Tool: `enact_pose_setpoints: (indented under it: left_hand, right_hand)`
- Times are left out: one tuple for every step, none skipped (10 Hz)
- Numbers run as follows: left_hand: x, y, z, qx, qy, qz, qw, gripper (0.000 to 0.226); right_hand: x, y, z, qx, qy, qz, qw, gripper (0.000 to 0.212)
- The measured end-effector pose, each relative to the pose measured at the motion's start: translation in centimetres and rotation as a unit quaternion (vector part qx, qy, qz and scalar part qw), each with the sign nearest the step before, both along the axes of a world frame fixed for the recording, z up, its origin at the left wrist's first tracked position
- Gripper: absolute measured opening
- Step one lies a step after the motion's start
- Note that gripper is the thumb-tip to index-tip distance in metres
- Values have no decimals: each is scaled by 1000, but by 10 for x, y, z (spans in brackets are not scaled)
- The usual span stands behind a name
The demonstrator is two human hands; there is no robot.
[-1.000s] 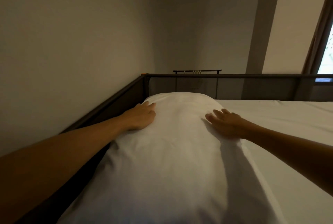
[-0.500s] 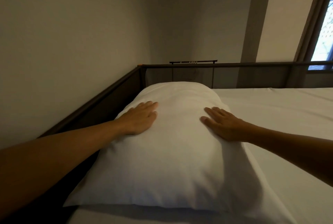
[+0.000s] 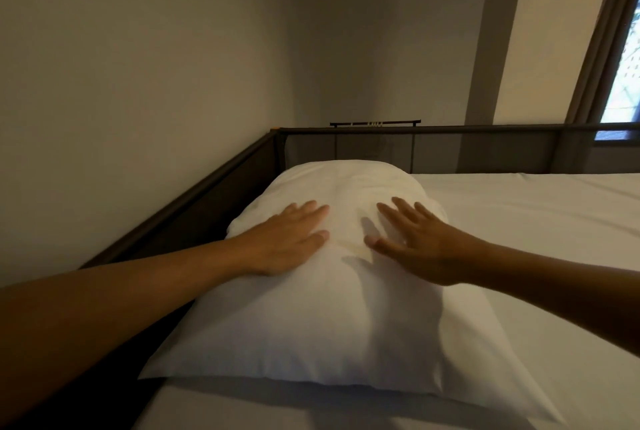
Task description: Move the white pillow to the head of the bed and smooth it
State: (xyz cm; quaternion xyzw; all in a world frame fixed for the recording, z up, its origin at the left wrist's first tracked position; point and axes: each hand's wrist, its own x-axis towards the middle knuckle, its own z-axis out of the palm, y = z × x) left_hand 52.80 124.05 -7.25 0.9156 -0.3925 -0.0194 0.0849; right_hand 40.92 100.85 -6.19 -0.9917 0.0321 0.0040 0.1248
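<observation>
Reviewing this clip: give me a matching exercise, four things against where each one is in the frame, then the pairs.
Things:
1. left hand
2. right hand
3. pillow
4. window

Places:
A. far right edge, above the rail
B. in the bed's corner by the wall
C. flat on the pillow's wall side
D. fingers spread, on the pillow's open-bed side

Pairs: 1-C, 2-D, 3-B, 4-A

The pillow is plain white with no pattern, faintly yellowed near its middle, and the bed sheet under it is the same plain white. The bed rail is dark brown with a small orange cap at its corner, its end panel a dark grey mesh. The wall is plain beige-grey, and the curtain is brown.
</observation>
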Motion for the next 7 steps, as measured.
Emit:
enact_pose_setpoints:
  left_hand:
    - [-3, 4, -7, 27, -14, -4, 1000, 71]
    - [7, 19, -7, 27, 6, 28, 999, 74]
    - [16, 38, -5, 34, 31, 84, 995, 77]
    - [25, 50, 9, 40, 65, 140, 987, 77]
    - [18, 57, 43, 126, 37, 150, 980, 71]
    - [-3, 63, 90, 178, -4, 84, 980, 51]
    - [-23, 79, 124, 65, 43, 71, 994, 42]
  right_hand:
    - [-3, 8, -11, -25, 2, 28, 999, 104]
    - [-9, -2, -21, -22, 28, 35, 999, 105]
    - [-17, -14, -20, -5, 84, -5, 996, 113]
    - [-22, -26, -10, 0, 141, -47, 989, 116]
    - [-31, -27, 9, -3, 171, -57, 984, 113]
    - [-45, -27, 35, -27, 165, -47, 985, 106]
    - [-63, -29, 60, -39, 70, -5, 997, 95]
